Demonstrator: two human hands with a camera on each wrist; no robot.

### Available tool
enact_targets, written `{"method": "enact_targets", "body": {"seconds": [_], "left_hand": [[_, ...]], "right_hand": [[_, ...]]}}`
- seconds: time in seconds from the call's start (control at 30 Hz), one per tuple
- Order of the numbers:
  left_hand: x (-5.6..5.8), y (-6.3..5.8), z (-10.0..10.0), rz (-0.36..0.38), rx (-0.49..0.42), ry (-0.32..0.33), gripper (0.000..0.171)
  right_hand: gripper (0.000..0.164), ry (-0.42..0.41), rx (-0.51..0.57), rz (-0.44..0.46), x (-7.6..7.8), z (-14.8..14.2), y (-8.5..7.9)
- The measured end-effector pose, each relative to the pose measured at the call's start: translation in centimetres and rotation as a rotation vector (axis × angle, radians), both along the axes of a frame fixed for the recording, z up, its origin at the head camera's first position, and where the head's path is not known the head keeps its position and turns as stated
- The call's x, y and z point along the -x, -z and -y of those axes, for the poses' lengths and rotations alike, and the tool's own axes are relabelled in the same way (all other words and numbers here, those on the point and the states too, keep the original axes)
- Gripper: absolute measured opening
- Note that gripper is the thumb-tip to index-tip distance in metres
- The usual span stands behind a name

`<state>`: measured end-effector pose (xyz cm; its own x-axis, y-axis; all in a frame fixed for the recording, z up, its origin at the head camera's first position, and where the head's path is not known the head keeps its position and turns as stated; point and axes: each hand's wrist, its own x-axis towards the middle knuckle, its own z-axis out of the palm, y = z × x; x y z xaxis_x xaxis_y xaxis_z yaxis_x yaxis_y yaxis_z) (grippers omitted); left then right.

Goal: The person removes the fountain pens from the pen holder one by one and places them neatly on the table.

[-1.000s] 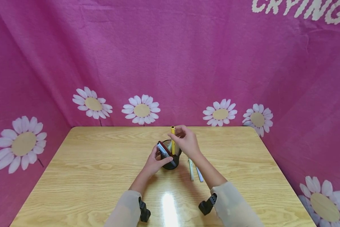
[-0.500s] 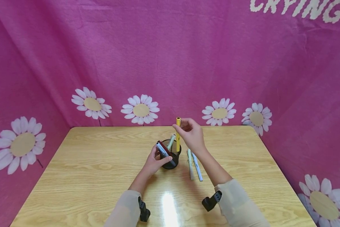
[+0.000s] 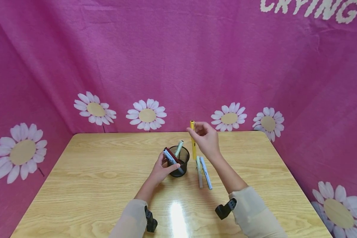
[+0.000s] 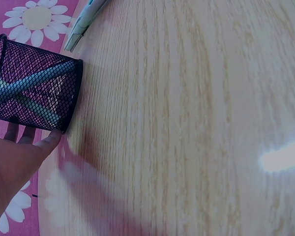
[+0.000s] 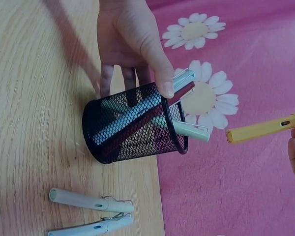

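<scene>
My left hand (image 3: 161, 172) grips a black mesh pen cup (image 3: 185, 165) by its near left side, thumb up by the rim. Inside lean a light blue pen (image 5: 130, 115), a dark red pen (image 5: 183, 92) and a mint green pen (image 5: 194, 131), tops jutting past the rim. Above the table, to the right of the cup, my right hand (image 3: 208, 141) pinches a yellow pen (image 3: 193, 145) between thumb and fingers. It hangs nearly upright, its lower end clear of the cup in the right wrist view.
On the wooden table (image 3: 107, 185), right of the cup, another mint green pen (image 3: 199, 172) and another light blue pen (image 3: 206, 173) lie side by side. A pink cloth (image 3: 178, 66) with white daisies hangs behind the table's far edge.
The yellow pen has come up out of the mesh cup and moved right with my right hand. My left hand stays on the cup.
</scene>
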<state>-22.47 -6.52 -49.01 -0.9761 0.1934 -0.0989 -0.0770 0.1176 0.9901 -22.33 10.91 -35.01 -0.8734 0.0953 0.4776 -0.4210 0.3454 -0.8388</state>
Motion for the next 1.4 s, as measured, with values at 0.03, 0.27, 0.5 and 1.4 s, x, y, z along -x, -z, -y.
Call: {"method": "enact_targets", "body": {"seconds": [0.03,0.27,0.5,1.4], "left_hand": [[0.0,0.2,0.0,-0.006,0.005,-0.005,0.083],[0.9,1.9,-0.1,-0.007,0.020,-0.034,0.081],[1.0,2.0,-0.1,0.006,0.029,-0.030,0.082],[0.9,2.0,0.0,0.009,0.005,-0.024,0.085]], "right_hand": [[0.019,-0.001,-0.001,-0.001,0.0,-0.1,0.0],[0.021,0.020,-0.017,0.007,1.0,-1.0,1.2],[0.024,0.031,-0.015,0.023,2.5,-2.4,3.5],[0.026,0.151,-0.047,0.186,2.8,-5.5,6.4]]}}
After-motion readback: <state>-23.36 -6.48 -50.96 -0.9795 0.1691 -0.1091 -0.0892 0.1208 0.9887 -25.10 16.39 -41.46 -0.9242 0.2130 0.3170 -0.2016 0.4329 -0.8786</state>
